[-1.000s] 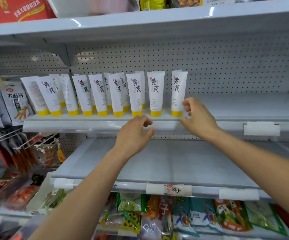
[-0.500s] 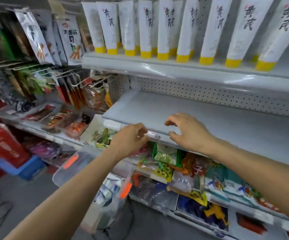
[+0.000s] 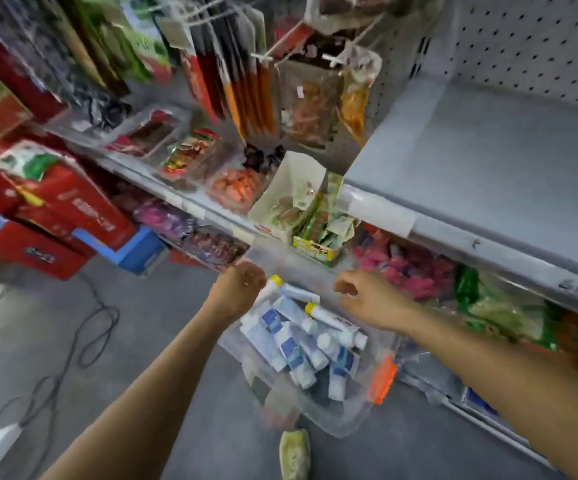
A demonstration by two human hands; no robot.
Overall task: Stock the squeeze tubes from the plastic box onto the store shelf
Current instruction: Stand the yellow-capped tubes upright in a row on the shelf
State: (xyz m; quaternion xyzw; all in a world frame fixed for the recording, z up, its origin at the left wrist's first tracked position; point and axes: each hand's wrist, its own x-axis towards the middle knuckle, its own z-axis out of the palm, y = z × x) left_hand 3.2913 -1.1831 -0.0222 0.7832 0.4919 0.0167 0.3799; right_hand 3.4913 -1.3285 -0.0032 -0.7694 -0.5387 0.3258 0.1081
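Lower centre, over plastic box (image 3: 344, 419) of squeeze tubes (image 3: 294, 351) — right grip (image 3: 370, 299) loosely curled, empty, apparently ready to pick; left grip (image 3: 237, 292) unclear.

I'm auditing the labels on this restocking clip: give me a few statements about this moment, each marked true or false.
1. The clear plastic box with an orange latch stands on the grey floor. True.
2. The box holds white-and-blue squeeze tubes. True.
3. The right hand grips a tube. False: it hovers over the box, fingers loosely curled, holding nothing.
4. Every tube cap is yellow. False: only two yellow caps show; other caps are white.
5. A black cable lies on the floor, left of the box. True.
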